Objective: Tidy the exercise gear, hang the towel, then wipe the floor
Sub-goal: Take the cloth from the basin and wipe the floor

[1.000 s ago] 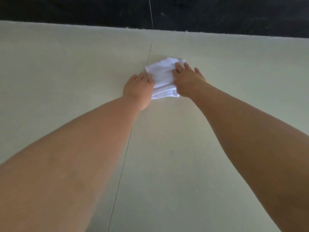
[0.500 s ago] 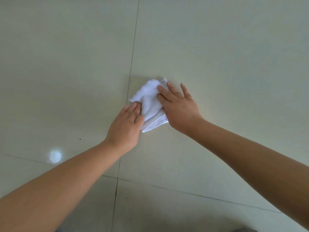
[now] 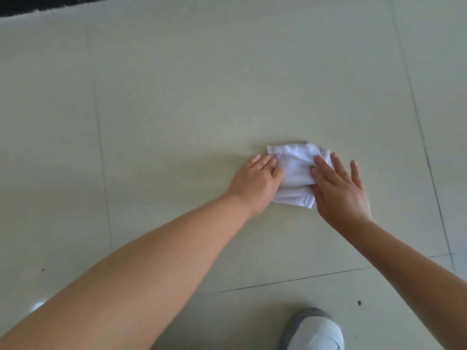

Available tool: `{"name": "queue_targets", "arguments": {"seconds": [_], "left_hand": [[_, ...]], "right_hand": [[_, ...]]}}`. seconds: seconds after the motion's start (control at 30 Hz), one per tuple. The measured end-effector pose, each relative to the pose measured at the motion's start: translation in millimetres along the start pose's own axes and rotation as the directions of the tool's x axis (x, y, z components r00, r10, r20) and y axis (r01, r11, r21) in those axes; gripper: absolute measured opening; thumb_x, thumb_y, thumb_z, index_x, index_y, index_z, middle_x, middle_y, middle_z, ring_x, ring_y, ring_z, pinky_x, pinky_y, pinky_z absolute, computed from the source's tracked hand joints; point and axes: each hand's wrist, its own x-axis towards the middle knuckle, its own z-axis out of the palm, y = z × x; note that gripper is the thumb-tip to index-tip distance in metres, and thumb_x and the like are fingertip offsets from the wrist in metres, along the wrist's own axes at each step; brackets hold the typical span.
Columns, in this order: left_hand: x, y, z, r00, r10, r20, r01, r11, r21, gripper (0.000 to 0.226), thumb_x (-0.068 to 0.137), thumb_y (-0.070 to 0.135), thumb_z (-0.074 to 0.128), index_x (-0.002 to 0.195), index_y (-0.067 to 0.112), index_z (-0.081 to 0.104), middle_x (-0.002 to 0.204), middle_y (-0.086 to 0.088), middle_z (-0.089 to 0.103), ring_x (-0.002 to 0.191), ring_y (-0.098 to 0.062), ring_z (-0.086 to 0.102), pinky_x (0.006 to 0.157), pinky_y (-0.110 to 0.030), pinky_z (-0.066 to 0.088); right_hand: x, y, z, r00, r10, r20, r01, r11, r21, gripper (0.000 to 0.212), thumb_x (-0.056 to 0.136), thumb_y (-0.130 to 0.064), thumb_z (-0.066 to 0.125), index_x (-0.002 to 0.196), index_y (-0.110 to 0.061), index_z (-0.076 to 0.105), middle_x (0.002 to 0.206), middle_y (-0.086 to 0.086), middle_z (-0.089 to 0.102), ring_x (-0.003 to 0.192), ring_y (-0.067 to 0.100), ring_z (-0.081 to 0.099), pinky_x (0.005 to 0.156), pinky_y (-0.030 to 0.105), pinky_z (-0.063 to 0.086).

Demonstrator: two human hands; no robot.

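Observation:
A small folded white cloth point(image 3: 295, 170) lies flat on the pale tiled floor point(image 3: 202, 109), right of centre. My left hand point(image 3: 255, 184) presses on the cloth's left edge, fingers curled against it. My right hand point(image 3: 341, 190) lies flat on its right side, fingers spread over the fabric. Both hands cover the cloth's sides; its middle and near corner show between them.
Thin grout lines cross the floor. A dark strip point(image 3: 38, 3) runs along the far left edge of the tiles. The toe of a grey and white shoe point(image 3: 313, 332) shows at the bottom. Small dark specks point(image 3: 359, 302) lie on the near tiles.
Both hands have slid the cloth across the floor, toward me and then to the right. The view has swung, so the dark strip and my shoe now show.

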Motion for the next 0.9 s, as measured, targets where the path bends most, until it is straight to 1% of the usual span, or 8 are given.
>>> {"name": "queue_targets", "arguments": {"seconds": [0.2,0.37,0.43,0.5,0.67,0.77,0.83,0.9], "left_hand": [[34,11,-7,0.994,-0.065,0.084,0.066,0.998,-0.001,0.049,0.062,0.016,0.030,0.065,0.009,0.078,0.069,-0.004,0.076,0.069,-0.014,0.074,0.066,-0.023,0.058],[35,14,-15,0.975,-0.095,0.199,0.109,0.993,-0.056,0.048,0.064,0.017,0.031,0.067,0.011,0.079,0.072,-0.002,0.076,0.072,-0.014,0.075,0.066,-0.024,0.058],[33,14,-16,0.966,-0.132,0.224,0.151,0.986,-0.068,0.048,0.064,0.017,0.032,0.068,0.011,0.079,0.075,-0.002,0.077,0.074,-0.014,0.075,0.065,-0.026,0.059],[36,14,-20,0.962,-0.129,0.240,0.140,0.990,-0.029,0.048,0.064,0.016,0.032,0.069,0.010,0.079,0.076,-0.002,0.077,0.074,-0.014,0.075,0.064,-0.027,0.059],[36,13,-22,0.969,-0.067,0.238,0.060,0.997,0.037,0.047,0.064,0.016,0.033,0.068,0.010,0.079,0.075,-0.002,0.077,0.074,-0.013,0.075,0.064,-0.026,0.059],[40,15,-30,0.965,-0.067,0.252,0.044,0.995,0.093,0.045,0.079,0.011,0.036,0.105,0.005,0.073,0.113,-0.011,0.071,0.110,-0.017,0.066,0.093,-0.026,0.050],[40,9,-26,0.940,-0.012,0.341,-0.035,0.990,0.133,0.047,0.096,0.011,0.034,0.142,0.003,0.038,0.151,-0.012,0.036,0.142,-0.019,0.031,0.117,-0.030,0.020],[42,5,-32,0.926,-0.033,0.375,-0.018,0.991,0.132,0.051,0.099,0.014,0.034,0.148,0.006,0.023,0.157,-0.010,0.022,0.147,-0.019,0.017,0.119,-0.031,0.010]], "right_hand": [[18,9,-5,0.986,0.025,0.166,-0.009,0.995,-0.100,0.044,0.074,-0.009,0.036,0.095,0.008,0.071,0.111,0.023,0.068,0.098,0.039,0.067,0.083,0.058,0.049],[22,18,-20,0.971,-0.043,0.235,0.084,0.982,-0.171,0.047,0.070,-0.010,0.033,0.087,0.002,0.075,0.105,0.019,0.071,0.094,0.033,0.070,0.075,0.061,0.050],[18,19,-23,0.974,-0.063,0.216,0.100,0.981,-0.169,0.030,0.071,-0.006,0.055,0.092,0.001,0.074,0.110,0.017,0.070,0.099,0.032,0.069,0.078,0.065,0.046],[18,19,-24,0.974,-0.044,0.224,0.072,0.990,-0.122,0.043,0.052,-0.002,0.082,0.094,0.002,0.074,0.112,0.016,0.069,0.101,0.032,0.068,0.078,0.068,0.043],[18,18,-24,0.983,-0.030,0.181,0.043,0.997,-0.071,0.053,0.044,-0.002,0.089,0.095,0.002,0.073,0.111,0.014,0.070,0.100,0.031,0.069,0.078,0.071,0.040],[15,20,-19,0.993,-0.038,0.113,0.053,0.991,-0.125,0.051,0.046,-0.006,0.090,0.094,0.000,0.074,0.111,0.012,0.071,0.100,0.029,0.069,0.079,0.071,0.040],[14,20,-16,0.995,-0.038,0.096,0.052,0.988,-0.145,0.051,0.047,-0.009,0.090,0.095,-0.001,0.074,0.113,0.012,0.070,0.102,0.029,0.068,0.081,0.070,0.040],[15,19,-14,0.993,-0.042,0.111,0.058,0.989,-0.138,0.051,0.047,-0.010,0.090,0.095,-0.002,0.074,0.113,0.011,0.070,0.102,0.028,0.068,0.081,0.069,0.041]]}}
